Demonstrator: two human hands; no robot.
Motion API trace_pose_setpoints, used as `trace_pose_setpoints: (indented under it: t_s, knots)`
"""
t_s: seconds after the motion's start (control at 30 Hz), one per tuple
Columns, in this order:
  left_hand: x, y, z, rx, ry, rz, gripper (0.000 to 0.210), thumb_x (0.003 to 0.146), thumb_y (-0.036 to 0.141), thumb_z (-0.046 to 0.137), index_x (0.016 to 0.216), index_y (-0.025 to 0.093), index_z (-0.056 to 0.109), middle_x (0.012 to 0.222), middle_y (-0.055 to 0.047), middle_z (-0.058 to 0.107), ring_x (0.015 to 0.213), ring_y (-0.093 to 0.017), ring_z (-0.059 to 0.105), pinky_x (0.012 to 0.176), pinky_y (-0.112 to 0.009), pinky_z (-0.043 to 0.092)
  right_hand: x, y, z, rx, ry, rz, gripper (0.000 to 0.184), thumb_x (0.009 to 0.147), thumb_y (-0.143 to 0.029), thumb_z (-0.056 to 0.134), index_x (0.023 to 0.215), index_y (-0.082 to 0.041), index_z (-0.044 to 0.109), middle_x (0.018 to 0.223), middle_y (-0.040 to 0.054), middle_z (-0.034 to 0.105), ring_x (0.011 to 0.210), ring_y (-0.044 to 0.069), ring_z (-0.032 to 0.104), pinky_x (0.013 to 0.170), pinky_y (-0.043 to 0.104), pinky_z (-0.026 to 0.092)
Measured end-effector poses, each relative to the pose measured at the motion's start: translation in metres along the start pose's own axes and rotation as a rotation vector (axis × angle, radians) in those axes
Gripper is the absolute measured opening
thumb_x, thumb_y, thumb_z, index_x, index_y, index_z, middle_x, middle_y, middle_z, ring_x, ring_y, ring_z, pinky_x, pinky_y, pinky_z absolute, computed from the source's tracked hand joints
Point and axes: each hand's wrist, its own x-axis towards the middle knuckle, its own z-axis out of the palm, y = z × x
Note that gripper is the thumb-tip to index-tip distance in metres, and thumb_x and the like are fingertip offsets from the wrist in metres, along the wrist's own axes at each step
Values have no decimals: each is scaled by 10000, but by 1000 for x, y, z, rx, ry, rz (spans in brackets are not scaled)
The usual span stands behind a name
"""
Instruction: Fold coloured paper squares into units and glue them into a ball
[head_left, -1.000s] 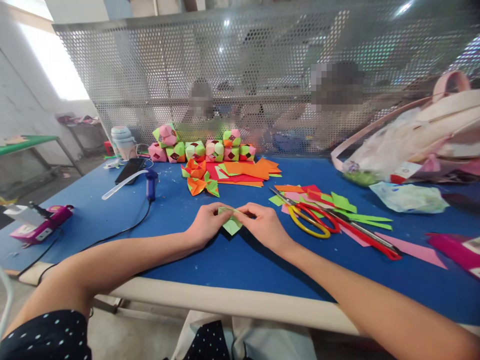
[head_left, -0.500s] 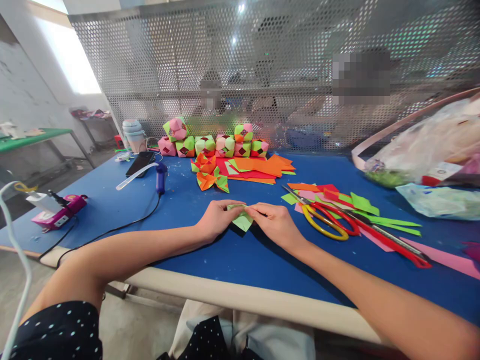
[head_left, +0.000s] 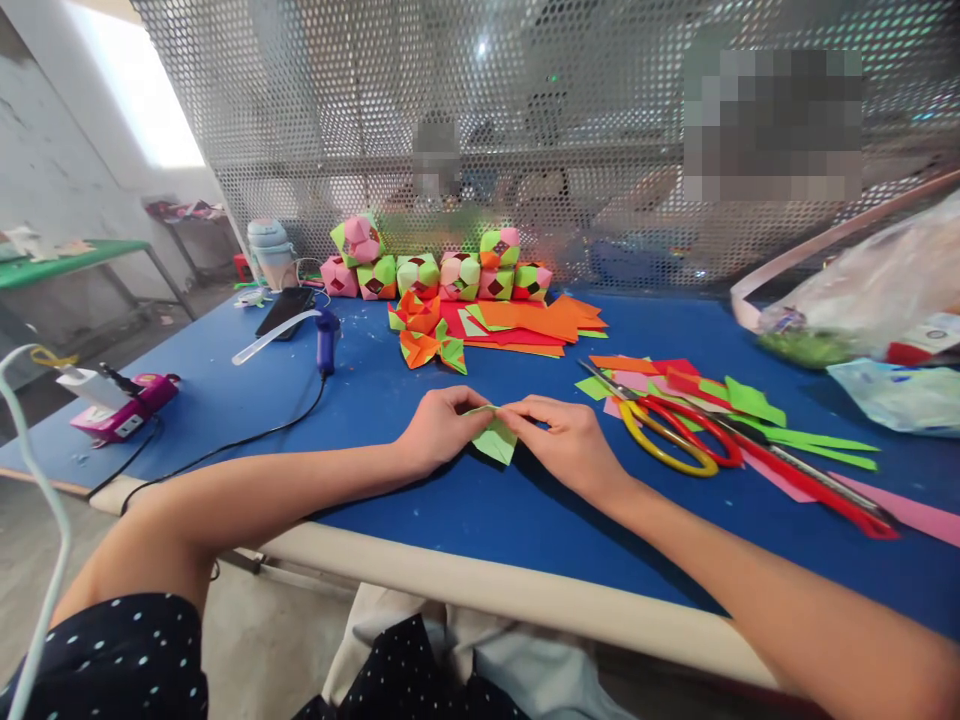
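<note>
A small folded piece of light green paper (head_left: 495,440) is held a little above the blue table (head_left: 420,515). My left hand (head_left: 441,428) pinches its left side, with the thumb along the upper edge. On the right, my right hand (head_left: 566,440) grips the upper right corner between thumb and fingers. Creases show on the paper's face; the fingertips behind it are hidden. Beyond my hands lie orange and green folded paper pieces (head_left: 424,345) and a stack of orange and red paper sheets (head_left: 517,325).
Scissors (head_left: 667,430), a red cutter (head_left: 825,485) and paper scraps (head_left: 750,400) lie to the right. A blue glue gun (head_left: 325,345), phone (head_left: 283,312) and pink power strip (head_left: 127,408) are left. Folded paper balls (head_left: 459,277) line a perforated metal screen (head_left: 300,130). Plastic bags (head_left: 885,270) stand far right.
The view has shifted slightly, so most things sit a little further right. Both hands still hold the green paper, which is now tilted a bit differently.
</note>
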Motion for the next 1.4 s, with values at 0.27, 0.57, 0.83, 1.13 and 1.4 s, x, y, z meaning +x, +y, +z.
trace_pose_setpoints:
  t_s: [0.27, 0.57, 0.83, 1.13, 1.4]
  knots:
    - [-1, 5, 0, -43, -8, -33, 180, 709, 309, 628, 716, 129, 632, 661, 3, 605, 605, -97, 508, 567, -215, 402, 2, -2, -4, 7, 13, 38, 240, 843, -323, 526, 756, -199, 712, 724, 36, 685, 666, 174, 610, 637, 283, 465]
    - [2, 2, 1, -80, 43, -8, 140, 693, 265, 637, 735, 132, 617, 666, 5, 589, 612, -92, 501, 562, -204, 401, 5, -1, -1, 11, 14, 108, 272, 820, -379, 537, 690, -175, 662, 631, 14, 630, 580, 146, 558, 541, 245, 425]
    - [1, 3, 1, -81, -8, -37, 147, 686, 272, 643, 714, 131, 613, 664, 6, 592, 608, -95, 509, 578, -218, 404, 5, -3, -2, 34, -6, 81, 241, 831, -338, 519, 733, -183, 676, 713, 29, 662, 658, 159, 586, 614, 260, 444]
    - [0, 9, -2, -163, -26, -90, 185, 713, 315, 632, 704, 130, 637, 668, 0, 607, 619, -102, 514, 602, -226, 400, 6, -2, -5, 60, -48, 104, 299, 859, -382, 488, 710, -186, 659, 675, 11, 629, 625, 142, 557, 575, 243, 430]
    - [1, 5, -1, -105, -78, -84, 187, 717, 324, 619, 699, 139, 598, 646, 18, 564, 585, -87, 476, 547, -206, 373, 5, 0, -3, 64, -44, 103, 330, 874, -386, 468, 645, -185, 596, 632, 1, 568, 597, 134, 508, 566, 245, 399]
